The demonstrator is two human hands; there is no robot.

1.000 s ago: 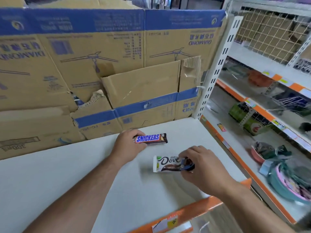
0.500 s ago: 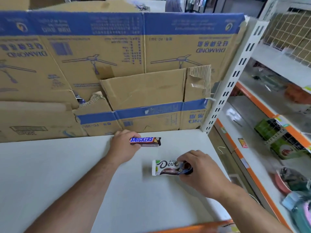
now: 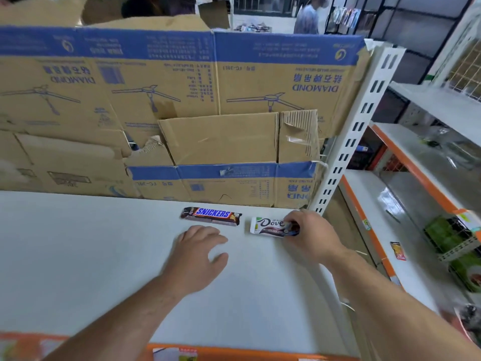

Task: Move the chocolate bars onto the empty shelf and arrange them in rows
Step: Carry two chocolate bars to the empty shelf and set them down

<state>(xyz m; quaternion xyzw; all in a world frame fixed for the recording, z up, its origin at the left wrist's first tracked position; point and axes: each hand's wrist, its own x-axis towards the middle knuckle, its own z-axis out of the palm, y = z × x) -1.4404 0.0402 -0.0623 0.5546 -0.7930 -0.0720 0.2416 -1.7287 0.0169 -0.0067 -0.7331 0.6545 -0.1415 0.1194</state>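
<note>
A brown Snickers bar (image 3: 211,216) lies flat near the back of the white shelf (image 3: 78,256), lengthwise left to right. Just to its right lies a white Dove bar (image 3: 268,225), in line with it. My right hand (image 3: 309,234) pinches the Dove bar's right end with curled fingers and covers that end. My left hand (image 3: 200,252) hovers palm down just in front of the Snickers bar, fingers relaxed and spread, holding nothing and apart from the bar.
Flattened cardboard boxes (image 3: 182,105) stand along the back of the shelf. A white slotted upright (image 3: 356,131) marks its right end. Lower shelves (image 3: 406,230) with green packs and other goods lie to the right. An orange price strip (image 3: 234,353) runs along the front edge.
My left hand has let go of the Snickers bar and drawn back toward me. My right hand has moved the Dove bar back and right, into line with the Snickers bar.
</note>
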